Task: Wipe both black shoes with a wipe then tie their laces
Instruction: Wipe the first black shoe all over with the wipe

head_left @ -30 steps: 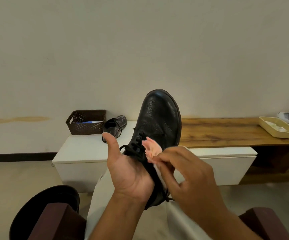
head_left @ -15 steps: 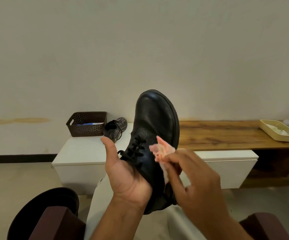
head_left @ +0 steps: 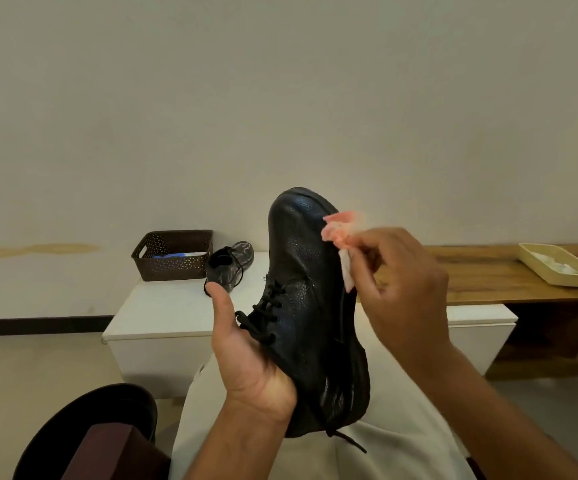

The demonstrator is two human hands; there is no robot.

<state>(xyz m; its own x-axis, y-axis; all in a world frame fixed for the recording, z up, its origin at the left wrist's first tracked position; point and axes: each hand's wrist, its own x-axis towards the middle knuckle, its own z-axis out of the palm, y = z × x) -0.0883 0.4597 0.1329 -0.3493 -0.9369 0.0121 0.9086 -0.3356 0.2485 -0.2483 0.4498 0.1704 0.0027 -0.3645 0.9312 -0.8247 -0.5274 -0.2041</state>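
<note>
A black leather shoe stands toe-up in front of me, heel resting on my lap. My left hand grips it from the left at the laces and heel side, thumb raised. My right hand pinches a crumpled pink and white wipe against the shoe's right side near the toe. One loose lace end hangs below the heel. The second black shoe lies on the white cabinet top behind, to the left, laces undone.
A dark brown perforated basket sits on the white cabinet beside the second shoe. A wooden bench to the right carries a cream tray. A black round object and a maroon armrest are at lower left.
My right hand has slid the wipe up the shoe's right side, from beside the laces toward the toe. My left hand has kept its hold, and the shoe has turned slightly.
</note>
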